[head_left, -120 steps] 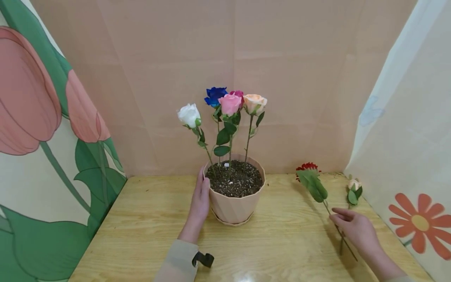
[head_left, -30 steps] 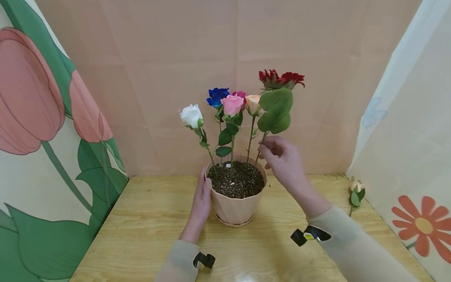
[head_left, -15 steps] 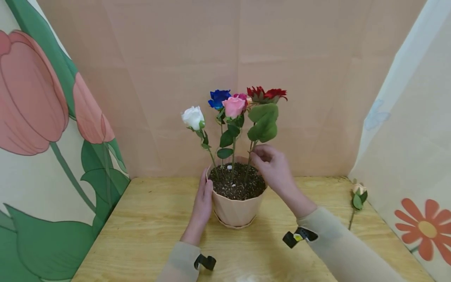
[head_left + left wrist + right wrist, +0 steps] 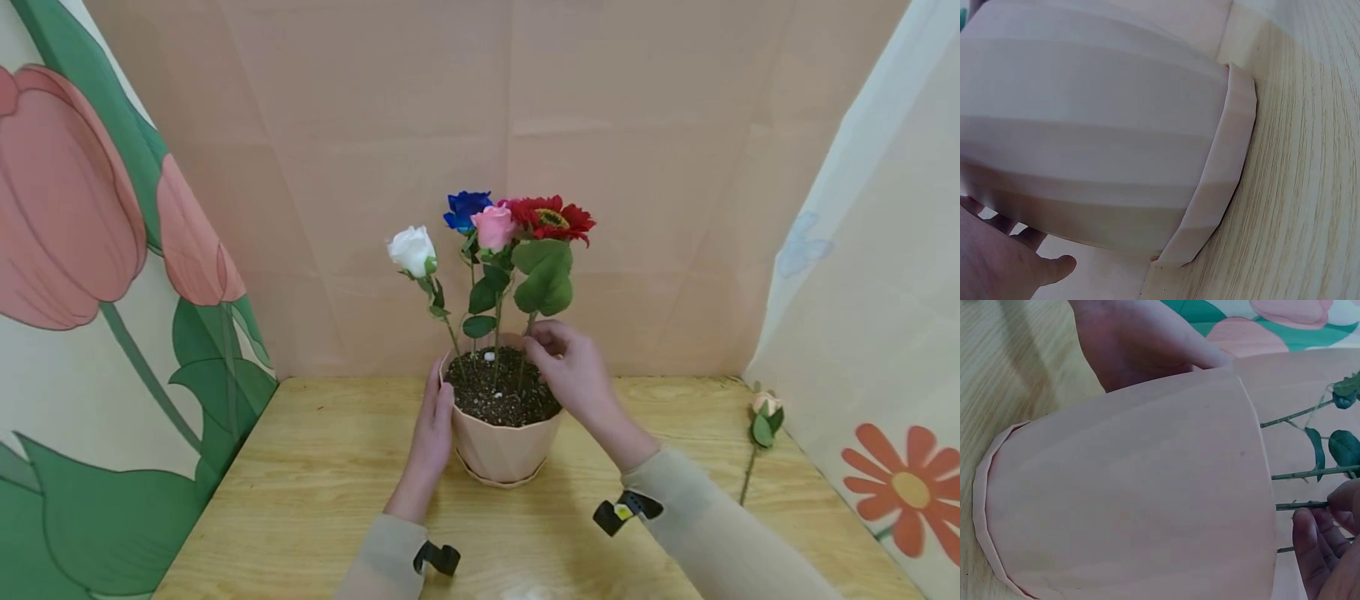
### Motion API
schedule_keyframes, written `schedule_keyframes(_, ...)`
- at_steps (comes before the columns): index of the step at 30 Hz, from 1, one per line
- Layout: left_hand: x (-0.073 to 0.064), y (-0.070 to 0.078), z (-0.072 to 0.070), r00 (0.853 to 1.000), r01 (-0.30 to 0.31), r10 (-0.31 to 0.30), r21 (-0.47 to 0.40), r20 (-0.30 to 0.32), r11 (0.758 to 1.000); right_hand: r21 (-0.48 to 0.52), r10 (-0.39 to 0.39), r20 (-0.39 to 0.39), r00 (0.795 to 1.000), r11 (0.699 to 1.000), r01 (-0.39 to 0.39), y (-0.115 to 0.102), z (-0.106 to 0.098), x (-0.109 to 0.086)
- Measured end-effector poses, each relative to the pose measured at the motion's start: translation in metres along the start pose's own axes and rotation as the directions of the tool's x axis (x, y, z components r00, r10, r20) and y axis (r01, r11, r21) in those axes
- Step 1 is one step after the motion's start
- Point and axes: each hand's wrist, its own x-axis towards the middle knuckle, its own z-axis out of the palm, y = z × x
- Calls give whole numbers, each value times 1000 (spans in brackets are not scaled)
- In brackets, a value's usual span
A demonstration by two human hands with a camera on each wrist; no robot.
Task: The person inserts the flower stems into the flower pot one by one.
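Note:
A pale peach flowerpot (image 4: 506, 454) holds dark soil (image 4: 502, 404) with several rose stems upright in it. My left hand (image 4: 432, 425) rests along the pot's left side, thumb and fingers extended; the left wrist view shows its thumb apart from the pot wall (image 4: 1085, 106). At the pot's right, my right hand (image 4: 573, 367) pinches the stem (image 4: 1300, 505) of a red daisy-like flower (image 4: 555, 218) with broad green leaves (image 4: 545, 275). Its stem stands over the soil, and its lower end is hard to make out. The white rose (image 4: 412, 250), blue rose (image 4: 467, 211) and pink rose (image 4: 493, 227) stand left of it.
A small pale peach rose (image 4: 765, 417) lies on the wooden table (image 4: 322, 483) at the right. Behind rises a plain pinkish backdrop (image 4: 375, 125). Printed floral panels flank both sides. The pot sits in a matching saucer (image 4: 501, 482).
My right hand has picked the red flower off the table, brought it to the pot and lowered it leftward, its bloom now hiding the orange rose. My left hand has stayed on the pot.

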Motion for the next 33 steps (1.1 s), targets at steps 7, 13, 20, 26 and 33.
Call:
schedule_keyframes(7, 0, 1, 1, 1000, -3, 3, 1, 3, 1000, -54, -40, -22, 999, 998, 38, 5, 5, -3)
schedule_keyframes(13, -1, 1, 0, 1000, 7, -7, 5, 4, 1000, -109, -66, -23, 998, 992, 63, 7, 9, -4)
schedule_keyframes(20, -1, 0, 0, 1000, 10, -10, 3, -3, 1000, -163, -71, -8, 997, 984, 69, 9, 14, -7)
schedule_keyframes(26, -1, -3, 0, 1000, 18, -18, -4, 2, 1000, -179, -87, -14, 996, 980, 83, 12, 17, -9)
schedule_keyframes(33, -1, 1, 0, 1000, 9, -9, -9, 5, 1000, -207, -112, -13, 994, 973, 107, 15, 18, -12)
